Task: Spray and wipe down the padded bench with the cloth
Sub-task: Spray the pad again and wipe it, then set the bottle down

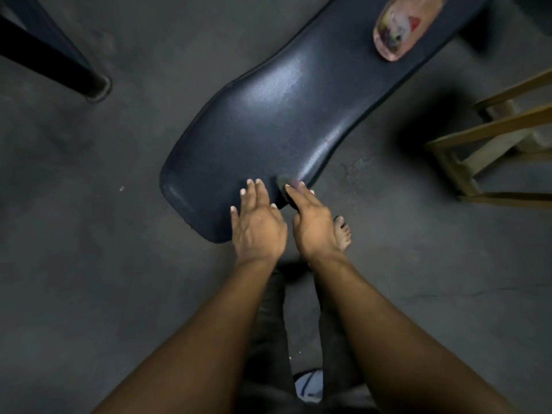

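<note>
Grey floor [89,234] — both hands on padded bench [283,109], right hand [313,225] perhaps gripping something dark.

Dim, soft-focus, glare on bench [286,115]

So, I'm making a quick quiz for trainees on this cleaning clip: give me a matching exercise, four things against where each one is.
Things:
1. left hand
2. right hand
3. pinkish object
4. wooden frame

Places:
A. on the floor, right of the bench
B. lying on the far part of the padded bench
C. flat on the near end of the bench, fingers spread
D. at the near right edge of the bench, fingers on something small and dark

Pairs: 1-C, 2-D, 3-B, 4-A
</note>
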